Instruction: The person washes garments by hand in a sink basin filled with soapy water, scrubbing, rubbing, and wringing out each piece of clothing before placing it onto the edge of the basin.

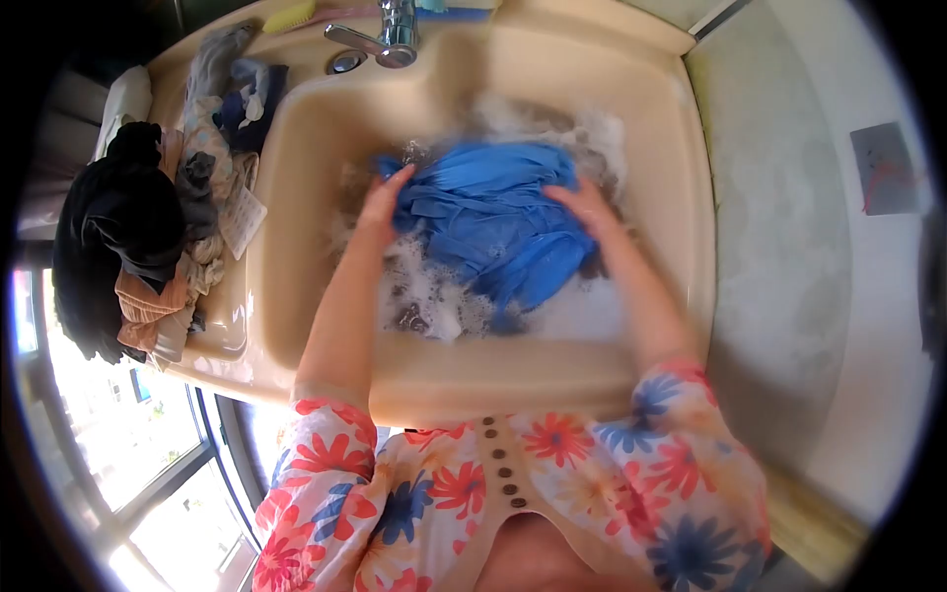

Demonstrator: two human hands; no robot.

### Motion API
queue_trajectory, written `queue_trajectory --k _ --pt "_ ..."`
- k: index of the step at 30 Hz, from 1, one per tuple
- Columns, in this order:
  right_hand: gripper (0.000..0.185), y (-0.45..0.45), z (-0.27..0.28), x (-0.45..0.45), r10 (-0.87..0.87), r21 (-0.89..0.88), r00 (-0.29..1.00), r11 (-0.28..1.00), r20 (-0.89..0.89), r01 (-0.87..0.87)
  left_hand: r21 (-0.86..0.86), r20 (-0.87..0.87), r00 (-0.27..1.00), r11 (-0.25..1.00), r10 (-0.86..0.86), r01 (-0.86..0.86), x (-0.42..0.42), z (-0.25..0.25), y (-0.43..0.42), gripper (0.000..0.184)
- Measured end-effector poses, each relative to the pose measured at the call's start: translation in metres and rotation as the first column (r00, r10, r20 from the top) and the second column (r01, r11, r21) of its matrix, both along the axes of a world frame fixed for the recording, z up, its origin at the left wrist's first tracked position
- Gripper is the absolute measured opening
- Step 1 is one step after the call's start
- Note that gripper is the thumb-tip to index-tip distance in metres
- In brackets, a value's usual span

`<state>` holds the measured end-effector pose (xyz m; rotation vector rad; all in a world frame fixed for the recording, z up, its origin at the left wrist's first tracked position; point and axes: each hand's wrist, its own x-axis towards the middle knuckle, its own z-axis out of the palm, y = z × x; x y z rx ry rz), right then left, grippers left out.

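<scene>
A wet blue cloth (493,212), bunched and wrinkled, lies in soapy water inside the beige sink (306,286); I cannot tell which garment it is. My left hand (385,202) holds its left side, the thumb and fingers partly hidden by folds. On the opposite side, my right hand (584,205) grips the cloth's right edge, slightly blurred. White suds (434,296) float around the cloth, thickest in front of it and along the back right.
A chrome faucet (397,35) stands at the sink's back rim. Black clothing (123,227) and other garments are piled on the left ledge, with a grey piece (217,64) behind. A yellow brush (289,17) lies at the back. A wall (779,197) borders the right.
</scene>
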<state>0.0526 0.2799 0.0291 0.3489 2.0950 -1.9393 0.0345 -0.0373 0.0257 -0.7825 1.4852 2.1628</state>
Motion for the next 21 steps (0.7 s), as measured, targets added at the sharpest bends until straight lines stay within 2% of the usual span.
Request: queue_trajectory --k 1,2,3,4,5,6,7,8,10,11,12,13,14,15,16,17,18,19,20,21 --pt "0.042 -0.025 -0.006 0.001 0.064 0.118 0.996 0.991 -0.067 -0.056 0.139 0.062 0.998 0.99 -0.003 -0.005 0.001 0.003 0.017 0.049" --pt "0.042 -0.049 -0.012 0.002 0.133 0.237 0.983 0.966 -0.125 -0.101 0.239 -0.078 0.993 0.965 -0.089 0.105 0.0 -0.01 0.034 0.066" --pt "0.045 -0.068 -0.024 0.0 0.209 0.389 0.958 0.913 -0.196 -0.12 0.307 -0.032 0.994 0.946 -0.103 0.107 0.003 0.002 0.044 0.065" --pt "0.048 -0.095 -0.023 0.002 0.256 0.468 0.967 0.856 -0.018 -0.218 0.37 0.012 0.993 0.923 -0.12 0.107 0.007 0.024 0.05 0.065" --pt "0.052 -0.128 0.017 0.025 0.26 0.452 0.889 0.889 -0.378 -0.067 0.431 0.06 0.988 0.896 -0.144 0.104 0.009 0.035 0.053 0.064" --pt "0.054 -0.153 0.058 0.045 0.365 0.57 0.871 0.812 -0.33 -0.125 0.725 -0.164 0.981 0.662 -0.102 0.19 -0.007 -0.034 0.046 0.051" --pt "0.049 -0.171 0.063 0.056 0.431 0.499 0.644 0.862 -0.632 -0.087 0.53 -0.395 0.915 0.793 -0.083 0.3 0.004 -0.033 0.044 0.048" --pt "0.039 -0.187 0.066 0.064 0.454 0.524 0.59 0.849 -0.667 -0.061 0.295 -0.603 0.79 0.89 -0.11 0.349 0.025 -0.026 0.039 0.044" --pt "0.037 -0.185 0.042 0.04 0.414 0.564 0.655 0.826 -0.632 0.023 -0.054 -0.65 0.717 0.956 -0.252 0.287 0.029 -0.012 0.034 0.038" --pt "0.036 -0.184 0.033 0.021 0.393 0.584 0.681 0.809 -0.618 0.063 -0.007 -0.462 0.875 0.987 -0.147 0.162 0.022 -0.004 0.037 0.038" --pt "0.035 -0.176 0.033 0.007 0.318 0.6 0.789 0.796 -0.525 0.079 0.018 -0.246 0.969 1.0 -0.017 0.023 0.017 0.004 0.047 0.038" --pt "0.034 -0.16 0.032 -0.003 0.226 0.62 0.882 0.779 -0.413 0.091 0.012 -0.005 0.994 0.994 0.113 -0.113 0.015 0.015 0.06 0.038" --pt "0.035 -0.134 0.018 -0.019 0.176 0.677 0.937 0.732 -0.303 0.081 0.042 0.005 0.994 0.993 0.112 -0.112 0.01 0.038 0.069 0.039" --pt "0.036 -0.107 0.001 -0.028 0.122 0.724 0.973 0.687 -0.194 0.058 0.029 -0.086 0.993 0.997 0.075 -0.073 0.006 0.054 0.064 0.037" --pt "0.038 -0.083 -0.006 -0.025 0.146 0.812 0.987 0.583 -0.064 -0.033 0.012 -0.175 0.984 0.999 0.041 -0.039 0.003 0.066 0.057 0.034" --pt "0.044 -0.059 -0.007 -0.013 0.112 0.85 0.994 0.525 -0.017 -0.045 -0.001 -0.257 0.966 1.0 0.008 -0.009 0.001 0.071 0.051 0.032" --pt "0.041 -0.034 -0.005 -0.004 0.125 0.857 0.981 0.478 0.151 -0.193 -0.099 -0.301 0.953 0.993 0.036 -0.069 -0.008 0.065 0.031 0.028" --pt "0.041 0.006 -0.013 0.002 0.207 0.722 0.937 0.598 0.28 -0.348 -0.005 -0.38 0.919 0.993 0.106 -0.116 -0.012 0.063 0.016 0.022" --pt "0.043 0.034 -0.021 0.004 0.31 0.542 0.87 0.687 0.383 -0.483 -0.148 -0.419 0.902 0.972 0.105 -0.182 -0.013 0.055 -0.001 0.02" --pt "0.046 0.043 -0.011 0.001 0.339 0.491 0.864 0.718 0.372 -0.493 -0.366 -0.419 0.907 0.923 -0.048 -0.121 -0.017 0.03 -0.026 0.028"
